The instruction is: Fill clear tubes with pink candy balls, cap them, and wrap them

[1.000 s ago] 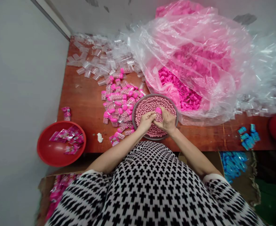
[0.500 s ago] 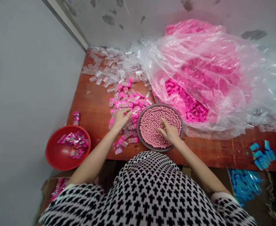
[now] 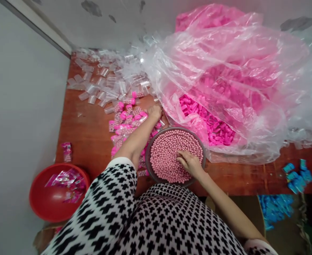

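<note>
a grey round metal bowl (image 3: pixel 147 156) heaped to the brim with small pink round pellets (image 3: pixel 166 150) is seen at the near edge of the reddish wooden tabletop (image 3: pixel 87 138). the right hand (image 3: pixel 189 163) is laid on the pellets, fingers dipped among them; whether its grip is closed on anything cannot be told. the left hand (image 3: pixel 155 111) is stretched past the bowl to the far end of a heap of pellet-filled clear vials with pink caps (image 3: pixel 125 122), just beside the large clear plastic bag (image 3: pixel 225 71); its fingers are curled downwards and what the grip holds, if anything, is hidden. by the look of the heap, a fair number of vials are judged filled and capped, yet much more is judged left: many empty clear plastic vials (image 3: pixel 102 81) are scattered behind it, loose pink plastic caps (image 3: pixel 211 124) are piled thickly in the bag, and the bowl is hardly emptied. a red round plastic basin (image 3: pixel 39 202) with pink printed sachets (image 3: pixel 68 179) is seen at the left.
</note>
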Motion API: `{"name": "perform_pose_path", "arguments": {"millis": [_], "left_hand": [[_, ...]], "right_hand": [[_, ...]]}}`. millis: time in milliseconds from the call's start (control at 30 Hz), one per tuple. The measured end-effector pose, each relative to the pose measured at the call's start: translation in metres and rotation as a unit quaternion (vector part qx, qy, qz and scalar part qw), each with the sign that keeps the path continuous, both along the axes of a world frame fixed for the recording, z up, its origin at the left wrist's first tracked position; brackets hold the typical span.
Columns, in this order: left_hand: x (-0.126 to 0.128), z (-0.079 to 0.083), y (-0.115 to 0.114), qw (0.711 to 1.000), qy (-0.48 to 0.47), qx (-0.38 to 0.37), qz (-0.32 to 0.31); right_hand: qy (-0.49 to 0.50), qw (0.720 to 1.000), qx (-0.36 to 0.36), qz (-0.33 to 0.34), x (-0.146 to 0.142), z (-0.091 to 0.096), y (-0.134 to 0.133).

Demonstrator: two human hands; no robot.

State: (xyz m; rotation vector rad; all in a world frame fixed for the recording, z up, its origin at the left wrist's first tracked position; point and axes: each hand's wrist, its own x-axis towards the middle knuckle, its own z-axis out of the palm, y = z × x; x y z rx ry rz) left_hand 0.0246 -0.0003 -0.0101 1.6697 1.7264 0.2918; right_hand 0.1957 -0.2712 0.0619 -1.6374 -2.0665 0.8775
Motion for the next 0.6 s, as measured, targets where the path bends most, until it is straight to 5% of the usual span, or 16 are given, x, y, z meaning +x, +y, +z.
{"name": "perform_pose_path", "arguments": {"millis": [100, 233, 367, 467, 533, 600], "left_hand": [[-0.003, 0.000, 0.000, 0.995, 0.095, -0.013, -0.028], [-0.020, 0.030, -0.020, 0.982, 0.126, 0.066, -0.127], [-0.030, 0.077, -0.074, 0.960, 0.027, 0.111, -0.255], [-0.029, 0.105, -0.127, 0.936, -0.053, 0.099, -0.333], [-0.028, 0.113, -0.158, 0.938, -0.130, 0.083, -0.312], [-0.027, 0.115, -0.182, 0.950, -0.225, 0.048, -0.211]], "right_hand": [[0.012, 1.000, -0.008, -0.006, 0.000, -0.005, 0.000], [0.056, 0.997, 0.001, -0.044, -0.004, 0.002, 0.011], [0.123, 0.986, 0.025, -0.106, -0.010, 0.018, 0.032], [0.154, 0.983, 0.046, -0.084, -0.013, 0.026, 0.040], [0.167, 0.981, 0.056, -0.079, -0.015, 0.029, 0.035], [0.198, 0.973, 0.043, -0.112, -0.019, 0.030, 0.023]]}}
